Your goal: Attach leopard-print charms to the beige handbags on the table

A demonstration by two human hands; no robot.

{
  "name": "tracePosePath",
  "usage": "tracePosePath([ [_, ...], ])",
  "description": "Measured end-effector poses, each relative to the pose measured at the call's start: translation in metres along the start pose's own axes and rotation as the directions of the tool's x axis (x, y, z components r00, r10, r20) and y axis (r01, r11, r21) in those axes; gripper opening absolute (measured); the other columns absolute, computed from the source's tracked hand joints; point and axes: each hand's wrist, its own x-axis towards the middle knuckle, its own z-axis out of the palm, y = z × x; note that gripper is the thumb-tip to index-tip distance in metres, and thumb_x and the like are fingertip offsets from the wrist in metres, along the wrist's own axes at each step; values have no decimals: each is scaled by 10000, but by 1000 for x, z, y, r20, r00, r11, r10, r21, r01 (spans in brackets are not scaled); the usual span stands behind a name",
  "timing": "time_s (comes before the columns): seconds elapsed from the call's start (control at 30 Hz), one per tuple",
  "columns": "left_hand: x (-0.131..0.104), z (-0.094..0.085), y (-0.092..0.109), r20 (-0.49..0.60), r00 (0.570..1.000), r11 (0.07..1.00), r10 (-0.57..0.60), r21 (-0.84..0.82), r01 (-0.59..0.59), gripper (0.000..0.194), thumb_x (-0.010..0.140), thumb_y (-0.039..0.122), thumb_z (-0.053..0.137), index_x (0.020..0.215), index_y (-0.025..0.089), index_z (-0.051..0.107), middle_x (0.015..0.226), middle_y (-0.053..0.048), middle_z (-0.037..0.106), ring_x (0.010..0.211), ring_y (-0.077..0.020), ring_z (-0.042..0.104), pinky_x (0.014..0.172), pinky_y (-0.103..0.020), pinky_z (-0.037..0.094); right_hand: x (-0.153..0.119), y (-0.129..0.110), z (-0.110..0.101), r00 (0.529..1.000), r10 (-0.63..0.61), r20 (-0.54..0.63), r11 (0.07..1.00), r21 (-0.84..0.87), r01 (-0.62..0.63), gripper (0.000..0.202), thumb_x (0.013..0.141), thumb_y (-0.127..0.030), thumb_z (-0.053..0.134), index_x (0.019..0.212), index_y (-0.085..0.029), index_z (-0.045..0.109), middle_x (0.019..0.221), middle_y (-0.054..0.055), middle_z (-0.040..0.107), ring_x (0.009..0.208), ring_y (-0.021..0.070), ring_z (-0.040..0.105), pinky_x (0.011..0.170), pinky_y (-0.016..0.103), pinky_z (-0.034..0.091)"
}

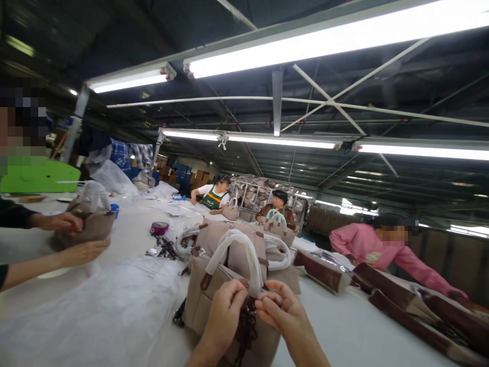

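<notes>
Beige handbag (197, 302) at six o'clock on a white table (324, 318); left hand (224, 313) and right hand (284, 315) pinch fingertips beside its white-wrapped handle (254, 272), what they grip unclear.

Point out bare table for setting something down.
Bare white tabletop shows between the front bag and the brown-trimmed pieces on the right; a smaller patch lies between the purple roll and plastic sheeting. Bags crowd behind the front bag.

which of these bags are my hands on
The nearest bag, at the front of the cluster: your left hand and right hand are at the base of its white-wrapped handle. Neither touches the bags behind.
</notes>
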Motion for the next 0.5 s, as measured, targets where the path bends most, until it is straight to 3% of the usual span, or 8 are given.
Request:
tracePosePath([
  [0.13, 21, 1, 6, 82, 987, 985, -139, -92, 147, 209, 794, 374, 454, 656, 217, 444, 649, 27, 512, 625, -141, 463, 622, -252, 380, 3, -4, -13, 993, 4, -115, 999, -53, -11, 603, 517, -558, 901, 861, -194, 564, 731, -1, 727, 602, 116, 661, 517, 185, 537],
  [0.27, 39, 1, 13, 213, 955, 976, -205, -28, 216, 180, 736, 348, 488, 629, 203, 493, 545, 41, 495, 488, -106, 392, 487, -231, 266, 12, 0, -12, 991, -20, -132, 993, -114, 4, 577, 553, -677, 811, 699, -169, 579, 582, -42, 641, 454, 54, 548, 396, 126, 461],
  [0.5, 59, -7, 24, 512, 816, 963, -268, 144, 226, 190, 612, 342, 587, 556, 161, 608, 385, 83, 359, 392, -69, 257, 438, -244, 151, 14, 2, -6, 999, -8, -46, 978, -208, -2, 581, 544, -675, 781, 752, -159, 611, 522, -41, 619, 342, 84, 518, 250, 146, 391],
])
